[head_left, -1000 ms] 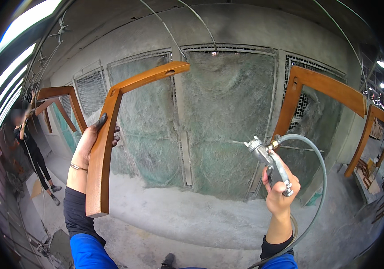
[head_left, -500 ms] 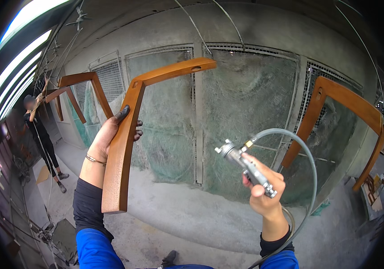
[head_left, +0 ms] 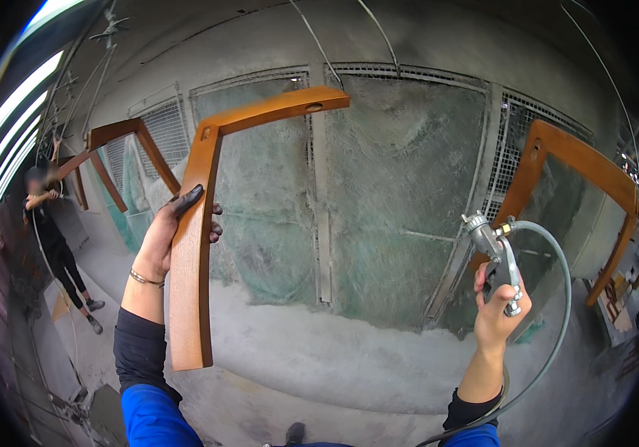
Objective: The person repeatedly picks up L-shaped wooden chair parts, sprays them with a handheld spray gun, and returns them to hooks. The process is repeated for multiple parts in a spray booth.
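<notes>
At the far left of the frame stands one co-worker (head_left: 60, 242). Left of centre, my left hand (head_left: 161, 235) curls round one angled wooden piece (head_left: 192, 290), thumb and fingers on opposite sides. Right of centre, my right hand (head_left: 500, 316) closes about one spray gun (head_left: 488, 240); one grey hose (head_left: 565, 279) loops farther right.

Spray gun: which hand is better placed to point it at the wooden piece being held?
Probably the right: the right hand grips the spray gun, hose attached, while the left hand holds the wooden piece.
</notes>
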`<state>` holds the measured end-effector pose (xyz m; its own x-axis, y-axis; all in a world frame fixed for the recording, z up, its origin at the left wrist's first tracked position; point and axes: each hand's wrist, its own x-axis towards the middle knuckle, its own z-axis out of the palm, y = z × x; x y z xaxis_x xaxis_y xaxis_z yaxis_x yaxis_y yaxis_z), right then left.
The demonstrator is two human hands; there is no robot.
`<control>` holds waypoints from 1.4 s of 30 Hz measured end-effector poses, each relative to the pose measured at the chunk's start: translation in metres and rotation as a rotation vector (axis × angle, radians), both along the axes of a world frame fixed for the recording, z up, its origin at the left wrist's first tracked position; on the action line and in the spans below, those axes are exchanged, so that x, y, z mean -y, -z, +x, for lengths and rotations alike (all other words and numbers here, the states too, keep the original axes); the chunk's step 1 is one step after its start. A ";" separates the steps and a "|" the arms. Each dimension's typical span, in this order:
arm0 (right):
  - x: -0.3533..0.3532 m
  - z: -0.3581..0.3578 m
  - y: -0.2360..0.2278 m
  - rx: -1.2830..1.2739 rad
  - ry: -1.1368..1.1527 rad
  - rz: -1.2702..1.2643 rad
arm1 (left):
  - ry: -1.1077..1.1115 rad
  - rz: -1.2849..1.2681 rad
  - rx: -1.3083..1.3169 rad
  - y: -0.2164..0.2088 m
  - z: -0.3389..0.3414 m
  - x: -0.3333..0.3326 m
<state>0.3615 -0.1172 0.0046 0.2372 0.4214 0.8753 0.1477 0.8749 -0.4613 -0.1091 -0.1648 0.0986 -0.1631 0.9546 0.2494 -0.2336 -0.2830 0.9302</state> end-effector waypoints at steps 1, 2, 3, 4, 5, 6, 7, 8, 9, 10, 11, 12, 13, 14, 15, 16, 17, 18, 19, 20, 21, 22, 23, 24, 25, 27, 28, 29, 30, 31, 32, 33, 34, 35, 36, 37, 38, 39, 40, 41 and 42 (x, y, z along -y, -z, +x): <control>0.003 -0.004 0.001 0.013 0.023 -0.003 | 0.006 0.019 -0.072 0.002 -0.011 -0.005; 0.007 -0.009 0.000 0.031 0.045 -0.004 | 0.025 0.049 -0.122 0.004 -0.026 -0.008; 0.009 -0.016 -0.002 0.030 0.062 0.002 | -0.004 0.073 -0.215 0.006 -0.041 -0.016; 0.011 -0.025 -0.005 0.029 0.077 0.011 | -0.009 0.115 -0.292 0.010 -0.060 -0.025; 0.013 -0.034 -0.008 0.025 0.090 0.012 | 0.041 0.218 -0.356 0.014 -0.078 -0.034; 0.016 -0.043 -0.012 0.043 0.102 0.024 | -0.048 0.241 -0.486 0.016 -0.098 -0.045; 0.018 -0.051 -0.016 0.055 0.113 0.029 | -0.236 0.282 -0.656 0.017 -0.115 -0.061; 0.020 -0.061 -0.021 0.059 0.122 0.034 | -0.294 0.439 -0.849 0.019 -0.131 -0.072; 0.022 -0.065 -0.024 0.059 0.138 0.034 | -0.408 0.468 -0.999 0.018 -0.140 -0.082; 0.024 -0.075 -0.027 0.057 0.152 0.030 | -0.433 0.500 -1.078 0.015 -0.153 -0.090; 0.025 -0.084 -0.028 0.051 0.164 0.018 | -0.483 0.442 -1.134 0.009 -0.165 -0.096; 0.025 -0.091 -0.028 0.031 0.213 0.002 | -0.526 0.407 -1.185 0.005 -0.171 -0.101; 0.025 -0.097 -0.029 0.053 0.199 0.021 | -0.532 0.433 -1.156 0.000 -0.176 -0.108; 0.026 -0.103 -0.028 0.063 0.178 0.026 | -0.528 0.487 -1.124 -0.004 -0.180 -0.115; 0.028 -0.109 -0.027 0.059 0.152 0.025 | -0.522 0.540 -1.093 -0.009 -0.184 -0.122; 0.031 -0.114 -0.024 0.049 0.124 0.015 | -0.523 0.671 -1.103 -0.012 -0.187 -0.129; 0.035 -0.119 -0.021 0.026 0.092 0.000 | -0.541 0.699 -1.133 -0.014 -0.191 -0.135; 0.040 -0.122 -0.017 -0.009 0.039 -0.013 | -0.558 0.728 -1.161 -0.014 -0.196 -0.141; 0.045 -0.125 -0.014 -0.013 0.026 -0.028 | -0.582 0.740 -1.187 -0.014 -0.202 -0.148; 0.050 -0.127 -0.012 -0.025 -0.011 -0.039 | -0.594 0.773 -1.202 -0.012 -0.207 -0.155; 0.054 -0.129 -0.011 -0.049 -0.068 -0.041 | -0.617 0.791 -1.215 -0.011 -0.212 -0.161; 0.057 -0.130 -0.011 -0.036 -0.046 -0.075 | -0.641 0.806 -1.226 -0.009 -0.217 -0.167; 0.057 -0.132 -0.012 -0.034 -0.072 -0.094 | -0.643 0.824 -1.225 -0.008 -0.222 -0.172; 0.055 -0.132 -0.015 -0.055 -0.106 -0.097 | -0.648 0.841 -1.225 -0.007 -0.227 -0.176; 0.052 -0.134 -0.019 -0.075 -0.175 -0.084 | -0.653 0.862 -1.228 -0.007 -0.230 -0.179; 0.039 -0.136 -0.032 -0.071 -0.093 -0.050 | -0.696 0.876 -1.256 -0.007 -0.236 -0.183; 0.033 -0.135 -0.041 -0.035 -0.021 -0.092 | -0.727 0.887 -1.283 -0.007 -0.237 -0.185; 0.029 -0.135 -0.047 -0.029 0.039 -0.140 | -0.721 0.876 -1.272 -0.006 -0.238 -0.187; 0.025 -0.138 -0.050 -0.043 0.133 -0.144 | -0.726 0.868 -1.272 -0.006 -0.238 -0.189; 0.025 -0.141 -0.051 0.002 0.174 -0.115 | -0.734 0.860 -1.279 -0.005 -0.239 -0.191; 0.027 -0.143 -0.049 0.009 0.203 -0.097 | -0.733 0.866 -1.265 -0.004 -0.239 -0.193; 0.029 -0.148 -0.045 0.018 0.226 -0.078 | -0.738 0.869 -1.262 -0.002 -0.240 -0.195; 0.039 -0.149 -0.041 0.048 0.200 -0.141 | -0.744 0.874 -1.263 -0.001 -0.241 -0.197; 0.047 -0.152 -0.034 0.053 0.071 -0.118 | -0.749 0.863 -1.261 0.001 -0.242 -0.198; 0.057 -0.156 -0.026 0.077 -0.028 -0.116 | -0.749 0.859 -1.262 0.002 -0.243 -0.200; 0.063 -0.159 -0.019 0.164 -0.006 -0.099 | -0.741 0.859 -1.263 0.003 -0.243 -0.203; 0.069 -0.161 -0.014 0.179 -0.155 -0.008 | -0.754 0.850 -1.267 0.004 -0.243 -0.205; 0.072 -0.164 -0.009 0.220 -0.231 0.101 | -0.750 0.846 -1.251 0.004 -0.243 -0.206; 0.075 -0.167 -0.005 0.240 -0.277 0.129 | -0.739 0.845 -1.241 0.003 -0.242 -0.207; 0.077 -0.166 -0.004 0.275 -0.359 0.164 | -0.721 0.848 -1.228 0.003 -0.241 -0.208; 0.078 -0.167 -0.004 0.240 -0.344 0.174 | -0.736 0.837 -1.239 0.003 -0.240 -0.208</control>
